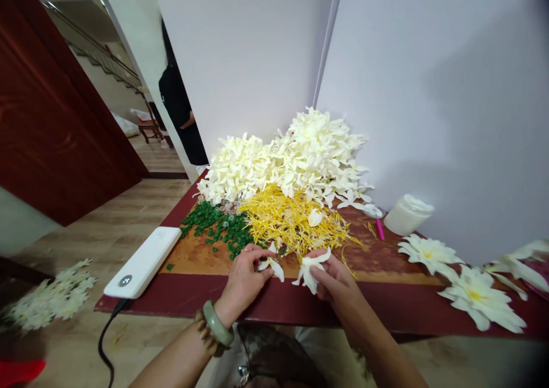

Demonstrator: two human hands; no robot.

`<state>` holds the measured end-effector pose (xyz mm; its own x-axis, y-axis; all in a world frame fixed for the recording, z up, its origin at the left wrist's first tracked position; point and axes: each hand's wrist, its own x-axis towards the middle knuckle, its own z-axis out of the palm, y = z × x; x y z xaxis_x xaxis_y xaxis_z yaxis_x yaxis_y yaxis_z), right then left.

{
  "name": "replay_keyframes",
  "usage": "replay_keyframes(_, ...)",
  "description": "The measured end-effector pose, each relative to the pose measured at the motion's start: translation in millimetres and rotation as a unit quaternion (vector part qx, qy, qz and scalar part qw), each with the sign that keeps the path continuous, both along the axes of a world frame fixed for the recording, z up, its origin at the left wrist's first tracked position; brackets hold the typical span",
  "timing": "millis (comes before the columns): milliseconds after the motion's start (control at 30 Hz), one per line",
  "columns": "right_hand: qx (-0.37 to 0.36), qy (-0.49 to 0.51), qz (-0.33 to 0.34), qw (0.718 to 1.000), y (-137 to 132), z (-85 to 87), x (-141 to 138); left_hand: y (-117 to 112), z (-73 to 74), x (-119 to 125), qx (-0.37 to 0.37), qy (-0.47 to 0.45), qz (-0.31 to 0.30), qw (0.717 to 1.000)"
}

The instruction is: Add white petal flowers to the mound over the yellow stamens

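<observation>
Near the table's front edge, my left hand pinches a small white petal piece between thumb and fingers. A little to its right, my right hand grips another white petal piece with several pointed lobes. The two pieces are apart. Just beyond my hands lies a heap of thin yellow stamens, with one loose white petal on top. Small green plastic parts are scattered to the left of the stamens. Behind them rises a big pile of white petal pieces.
A white power bank with a black cable sits at the table's left end. To the right are a white roll, a pink pen-like stick and assembled artificial flowers. More flowers lie at lower left. A person in black stands beyond the doorway.
</observation>
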<state>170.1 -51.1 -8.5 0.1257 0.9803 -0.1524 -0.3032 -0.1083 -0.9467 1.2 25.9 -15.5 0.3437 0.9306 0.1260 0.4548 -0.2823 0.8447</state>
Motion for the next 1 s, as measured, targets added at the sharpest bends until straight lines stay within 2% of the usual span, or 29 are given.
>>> replay_keyframes(100, -0.026, 0.088, 0.005, 0.996, 0, 2.7, 2, 4, -4.4, -2, -0.015, -0.037, 0.013, 0.999)
replay_keyframes(167, -0.030, 0.123, 0.011, 0.992, 0, 5.0, 1, 8, -2.2, -4, -0.076, -0.107, 0.031, 0.991)
replay_keyframes(200, -0.030, 0.133, 0.014, 0.991, 0, 6.2, 1, 9, 0.6, -6, -0.122, -0.156, 0.043, 0.979)
replay_keyframes(267, -0.029, 0.144, 0.017, 0.989, -1, 8.2, 0, 11, 8.1, -9, -0.218, -0.262, 0.063, 0.938)
replay_keyframes(367, -0.031, 0.167, 0.024, 0.985, -2, 9.1, -1, 13, 18.7, -10, -0.299, -0.369, 0.074, 0.877)
replay_keyframes(500, -0.036, 0.198, 0.053, 0.978, -1, 7.0, -1, 10, 25.3, -3, -0.329, -0.403, 0.048, 0.853)
replay_keyframes(633, -0.049, 0.136, 0.053, 0.988, 1, 8.0, -5, 4, 26.4, 4, -0.339, -0.408, 0.010, 0.848)
replay_keyframes(767, -0.031, 0.026, 0.048, 0.998, -1, 16.1, -12, 2, 22.6, 8, -0.311, -0.378, 0.014, 0.872)
replay_keyframes(900, -0.006, -0.029, 0.034, 0.999, -8, 21.9, -15, 4, 17.4, 10, -0.266, -0.346, 0.051, 0.899)
replay_keyframes(1000, 0.004, -0.037, 0.022, 0.999, -15, 22.4, -14, 7, 16.5, 11, -0.237, -0.338, 0.102, 0.905)
